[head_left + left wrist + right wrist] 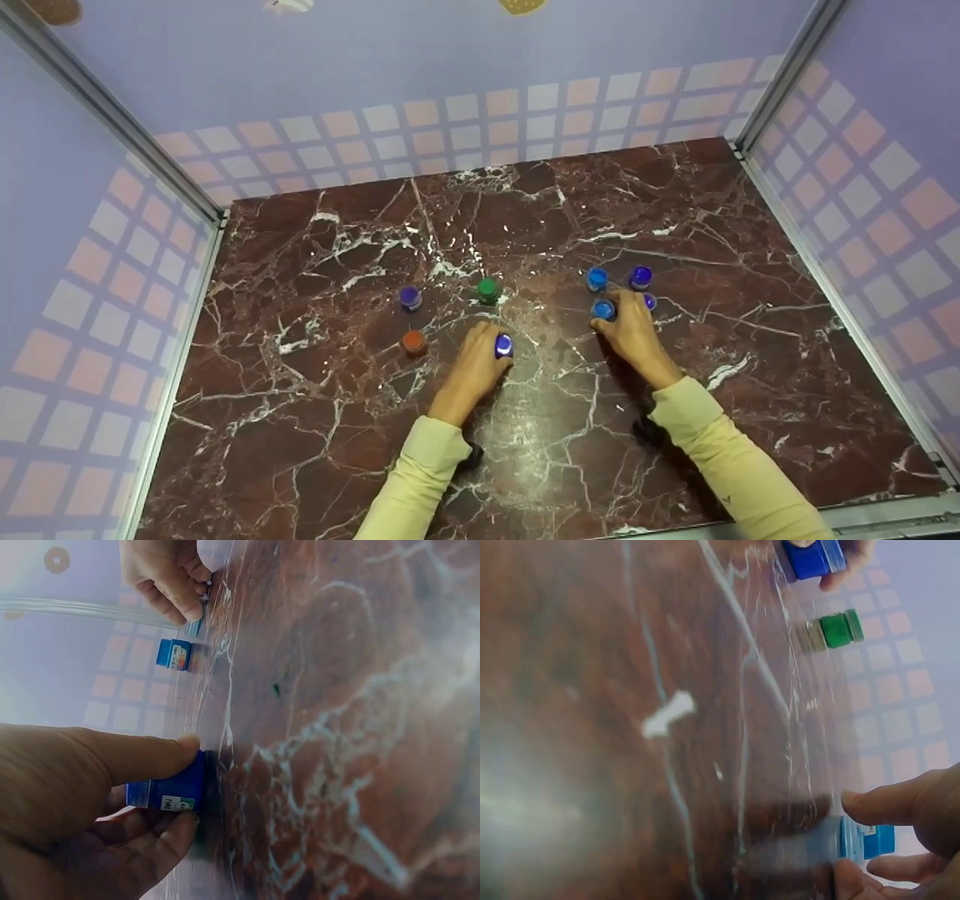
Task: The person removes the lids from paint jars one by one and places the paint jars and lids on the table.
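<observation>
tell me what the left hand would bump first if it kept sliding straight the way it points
Likely the green-capped jar. The left hand grips a dark blue-capped jar and points up the marble table toward the back wall; the green one stands just beyond, slightly left. Depth is uncertain.

purple jar half hidden behind right hand, labels unreadable
</observation>
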### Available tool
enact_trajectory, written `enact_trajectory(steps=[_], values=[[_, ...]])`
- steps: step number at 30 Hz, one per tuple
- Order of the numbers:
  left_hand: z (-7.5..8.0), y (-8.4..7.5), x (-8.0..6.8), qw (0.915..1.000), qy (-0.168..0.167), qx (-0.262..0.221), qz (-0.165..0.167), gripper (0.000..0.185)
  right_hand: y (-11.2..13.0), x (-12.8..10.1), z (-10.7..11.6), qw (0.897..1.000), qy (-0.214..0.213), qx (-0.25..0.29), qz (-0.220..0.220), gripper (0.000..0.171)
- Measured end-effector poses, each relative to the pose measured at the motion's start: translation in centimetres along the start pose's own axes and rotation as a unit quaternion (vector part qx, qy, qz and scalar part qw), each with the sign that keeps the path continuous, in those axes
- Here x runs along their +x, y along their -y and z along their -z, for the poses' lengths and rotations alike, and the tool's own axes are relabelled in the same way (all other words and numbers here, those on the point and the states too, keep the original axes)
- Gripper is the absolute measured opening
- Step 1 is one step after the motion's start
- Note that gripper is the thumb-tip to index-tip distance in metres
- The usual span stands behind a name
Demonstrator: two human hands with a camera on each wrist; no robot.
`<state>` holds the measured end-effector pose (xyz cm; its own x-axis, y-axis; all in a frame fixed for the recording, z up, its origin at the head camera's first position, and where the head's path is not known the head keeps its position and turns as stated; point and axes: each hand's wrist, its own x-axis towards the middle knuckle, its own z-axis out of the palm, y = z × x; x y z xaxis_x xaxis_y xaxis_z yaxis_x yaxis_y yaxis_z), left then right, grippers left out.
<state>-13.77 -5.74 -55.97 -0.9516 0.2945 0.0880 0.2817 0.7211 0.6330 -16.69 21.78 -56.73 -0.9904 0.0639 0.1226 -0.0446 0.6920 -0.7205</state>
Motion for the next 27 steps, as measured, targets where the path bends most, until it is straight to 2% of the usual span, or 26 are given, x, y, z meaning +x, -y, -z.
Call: enact_trajectory(steps=[5,13,18,27], values=[[0.0,-0.4,-0.7,0.9999,0.010,0.001,-0.006,0.038,0.6,-1.0,0.5,1.000,-0.021,-0.002,0.000,0.050],[-0.2,-0.8,-1.4,0.9997,0.014,0.003,-0.019,0.039,2.6,-2.8,1.0,0.998,-0.024,-0.014,0.051,0.042],[-0.5,-1.3,-1.9,0.9994,0.025,0.012,-0.022,0.039,4.3,-3.8,0.5,0.997,0.004,-0.012,0.073,0.038],[-1.1,-1.9,-3.0,0.9984,0.037,0.013,-0.040,0.039,7.4,-5.6,-1.2,0.990,0.079,-0.008,0.120,0.013]])
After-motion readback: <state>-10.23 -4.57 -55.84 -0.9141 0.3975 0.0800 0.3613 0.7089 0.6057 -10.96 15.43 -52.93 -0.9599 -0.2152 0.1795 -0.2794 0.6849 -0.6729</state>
